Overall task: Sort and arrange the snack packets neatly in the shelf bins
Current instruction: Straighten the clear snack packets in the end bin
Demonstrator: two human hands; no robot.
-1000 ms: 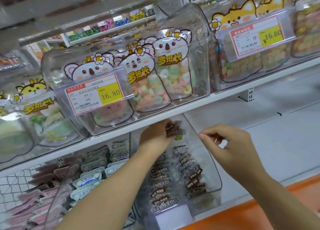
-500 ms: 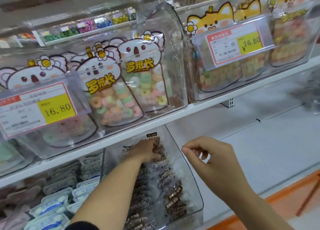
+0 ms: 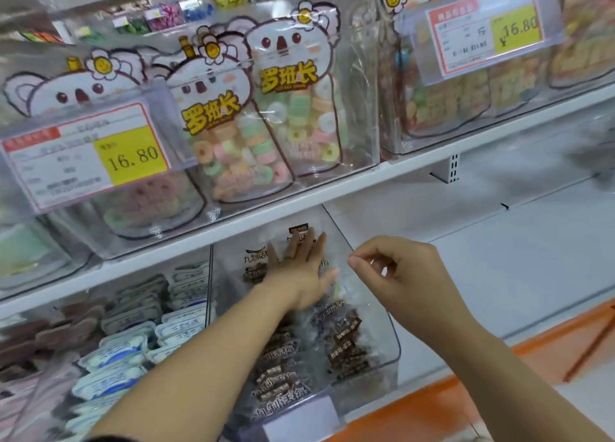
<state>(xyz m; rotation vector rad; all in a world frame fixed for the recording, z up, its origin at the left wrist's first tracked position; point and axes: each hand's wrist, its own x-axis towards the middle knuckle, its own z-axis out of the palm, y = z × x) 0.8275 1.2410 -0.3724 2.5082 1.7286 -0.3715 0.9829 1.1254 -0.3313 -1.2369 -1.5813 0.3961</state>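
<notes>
Clear plastic bin, brown snack packets lined up inside in rows. L hand is in the bin, fingers straight & spread, pressing flat on the packets at the back. R hand hovers just over the bin's right wall, fingers curled, nothing visible in it. Blue-white packets sit just to the left.

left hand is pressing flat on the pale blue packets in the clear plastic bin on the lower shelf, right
No. The left hand presses flat on the dark brown snack packets in the clear plastic bin on the lower shelf; the pale blue packets lie left of that bin. The head view shows this.
</notes>
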